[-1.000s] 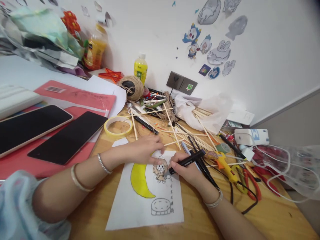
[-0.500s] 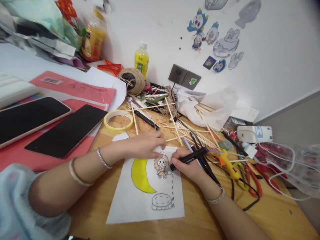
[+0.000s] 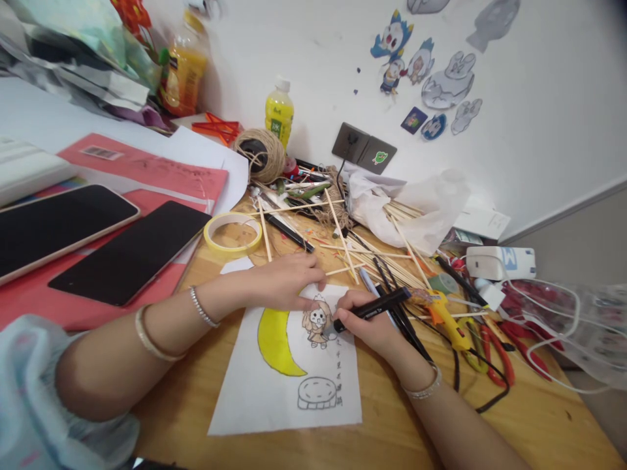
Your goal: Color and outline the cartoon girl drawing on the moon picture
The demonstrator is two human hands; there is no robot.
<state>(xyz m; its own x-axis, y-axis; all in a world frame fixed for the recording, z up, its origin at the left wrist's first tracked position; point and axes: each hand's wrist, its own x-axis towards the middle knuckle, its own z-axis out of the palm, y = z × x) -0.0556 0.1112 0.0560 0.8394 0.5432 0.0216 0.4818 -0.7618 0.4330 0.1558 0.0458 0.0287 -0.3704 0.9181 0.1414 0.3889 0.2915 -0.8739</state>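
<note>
Closest to the person, a white sheet [image 3: 274,406] lies on the desk [image 3: 416,444], showing a yellow moon [image 3: 275,343], a round drum-like drawing [image 3: 317,393], a small figure [image 3: 318,321] and a column of writing [image 3: 339,372]; the left hand [image 3: 287,282] rests across its upper part, fingers loosely spread and gripping nothing, hiding the moon's top, while the right hand [image 3: 365,323] grasps a thick black marker [image 3: 379,305], tip beside the little figure, though I can't make out whether it touches the paper. Off to the left, a dark phone [image 3: 132,251] and a pale-edged phone [image 3: 63,225] lie over red folders [image 3: 142,160], and a roll of yellow tape [image 3: 234,251] sits just past the left forearm. Slim pens [image 3: 414,339] crowd close beside the right hand, with a yellow glue gun [image 3: 449,320] and red-handled pliers [image 3: 496,356] farther right. Beyond, thin wooden sticks [image 3: 343,232] lie crisscrossed, then come a crumpled plastic bag [image 3: 428,205], a ball of twine [image 3: 272,156], a bottle of yellow drink [image 3: 279,114], an orange one [image 3: 183,75], and finally the wall [image 3: 304,39], dotted with paper cutouts [image 3: 448,88]
</note>
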